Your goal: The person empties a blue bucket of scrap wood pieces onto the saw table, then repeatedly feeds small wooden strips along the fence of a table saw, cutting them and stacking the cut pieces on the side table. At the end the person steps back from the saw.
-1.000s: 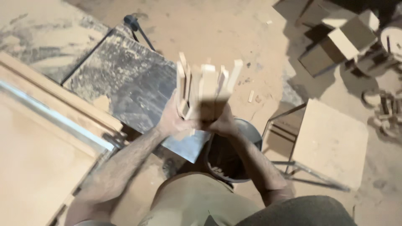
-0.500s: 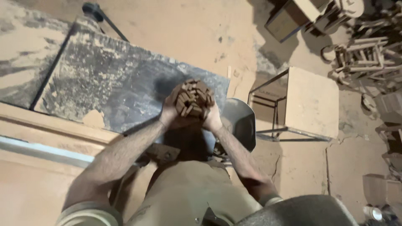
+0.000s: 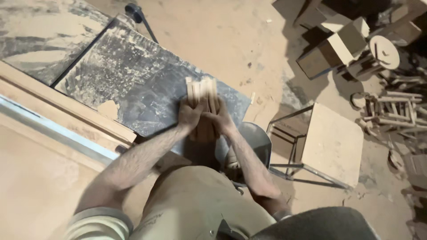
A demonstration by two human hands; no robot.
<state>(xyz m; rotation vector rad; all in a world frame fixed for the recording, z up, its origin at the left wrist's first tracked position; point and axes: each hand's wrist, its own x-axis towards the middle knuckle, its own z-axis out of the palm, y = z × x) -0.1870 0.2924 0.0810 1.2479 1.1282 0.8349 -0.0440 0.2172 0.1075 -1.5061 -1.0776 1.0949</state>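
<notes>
Across the whole left side: dusty dark work table (image 3: pixel 133 84), sawdust smeared all over, with a pale plank (image 3: pixel 66 106) and a metal rail (image 3: pixel 53 133) along the near edge. Sandy floor (image 3: pixel 213 35) everywhere else. Off to the right, a small stool (image 3: pixel 333 144) with a square wooden seat on a thin metal frame. Farther back, top right, a heap of wooden boxes (image 3: pixel 338 44), plus a round wooden disc (image 3: pixel 384 51) and a messy pile of little wooden frames (image 3: pixel 391 111).

Right under the hands, a grey metal bucket (image 3: pixel 255 142), mostly hidden by arms and lap, so no telling what's inside.

Then the main bit: a bundle of short wooden sticks (image 3: pixel 202 95), standing upright, tops poking out above the fingers, sitting over the table's near corner and just above the bucket. Left hand (image 3: pixel 190 114) wrapped tight round the left side of the bundle, right hand (image 3: pixel 222 120) clamped on the right side, both squeezing inward.

Progress-wise, going by looks only: sticks gathered and squared up into one pack, tops roughly level though a couple stick up higher. Nothing tied or banded round them that shows, and not set down anywhere yet. So gathered, yes; bound or put away, not yet.
</notes>
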